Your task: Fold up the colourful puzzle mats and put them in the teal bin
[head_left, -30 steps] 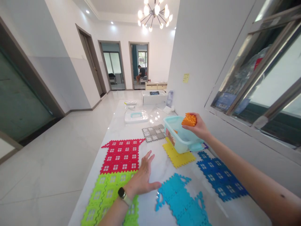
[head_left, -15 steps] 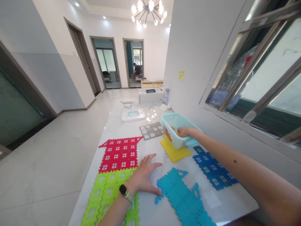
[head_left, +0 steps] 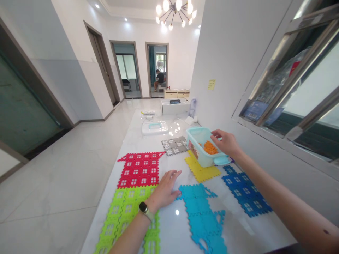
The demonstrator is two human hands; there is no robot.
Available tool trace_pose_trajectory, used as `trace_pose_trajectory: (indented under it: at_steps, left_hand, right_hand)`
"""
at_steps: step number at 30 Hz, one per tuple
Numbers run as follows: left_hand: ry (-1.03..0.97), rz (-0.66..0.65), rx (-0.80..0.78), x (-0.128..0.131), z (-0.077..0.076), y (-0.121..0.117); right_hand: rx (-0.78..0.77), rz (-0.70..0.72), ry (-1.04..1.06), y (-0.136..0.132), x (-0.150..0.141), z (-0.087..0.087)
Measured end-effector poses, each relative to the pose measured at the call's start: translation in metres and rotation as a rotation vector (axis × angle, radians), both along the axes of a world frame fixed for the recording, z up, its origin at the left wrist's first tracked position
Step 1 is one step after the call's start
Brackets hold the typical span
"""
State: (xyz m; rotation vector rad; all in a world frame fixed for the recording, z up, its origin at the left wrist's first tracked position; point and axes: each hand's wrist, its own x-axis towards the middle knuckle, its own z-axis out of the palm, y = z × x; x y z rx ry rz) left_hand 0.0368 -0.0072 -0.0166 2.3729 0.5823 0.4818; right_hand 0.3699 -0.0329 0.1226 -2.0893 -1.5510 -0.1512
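My left hand (head_left: 166,190) rests near the middle of the table, fingers stretched out, its thumb at the edge of a light blue panel of interlocking plastic tiles (head_left: 200,201). Over the far right rim of a pale turquoise bin (head_left: 205,160) hovers my right hand (head_left: 226,143), its fingers loosely bent and apart with nothing visible in them. Orange tiles (head_left: 210,147) lie in a heap inside the bin. Under the bin's front edge is a yellow tile panel (head_left: 200,171). A lime green panel (head_left: 127,201) joins a red one (head_left: 140,169) beside my left hand.
A dark blue tile panel (head_left: 245,190) lies at the right, a grey one (head_left: 174,145) behind the yellow. Farther back are a white lid (head_left: 161,130), a white box (head_left: 173,108) with a phone on it, and a bottle (head_left: 192,107). A person sits in a far room.
My right hand has risen from the orange tiles inside the bin to above its rim. My left fingers have drawn closer together, and the light blue panel has turned slightly.
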Motion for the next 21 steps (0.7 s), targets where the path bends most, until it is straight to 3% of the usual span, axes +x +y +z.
trace_pose_trajectory:
  at_steps: [2, 4, 8, 10, 12, 15, 21]
  left_hand:
    - [0.037, -0.034, 0.044, 0.000, 0.003, -0.001]
    - [0.067, -0.059, 0.075, 0.000, 0.005, -0.001]
    - [0.095, -0.089, 0.108, 0.001, 0.008, -0.003]
    - [0.115, -0.087, 0.108, 0.002, 0.009, -0.006]
    - [0.137, -0.074, 0.100, 0.004, 0.010, -0.012]
    - [0.146, -0.060, 0.086, 0.007, 0.009, -0.020]
    - [0.117, -0.021, -0.051, 0.012, 0.008, -0.032]
  right_hand:
    - [0.227, 0.057, 0.147, -0.038, -0.023, -0.008]
    - [0.338, 0.003, 0.278, -0.077, -0.048, -0.031]
    - [0.109, 0.027, 0.409, -0.130, -0.094, -0.098]
    - [0.017, 0.075, 0.326, -0.139, -0.110, -0.127]
    - [-0.032, 0.086, 0.216, -0.140, -0.121, -0.144]
    - [-0.063, 0.060, 0.113, -0.137, -0.129, -0.152]
    - [-0.064, 0.032, 0.081, -0.138, -0.136, -0.150]
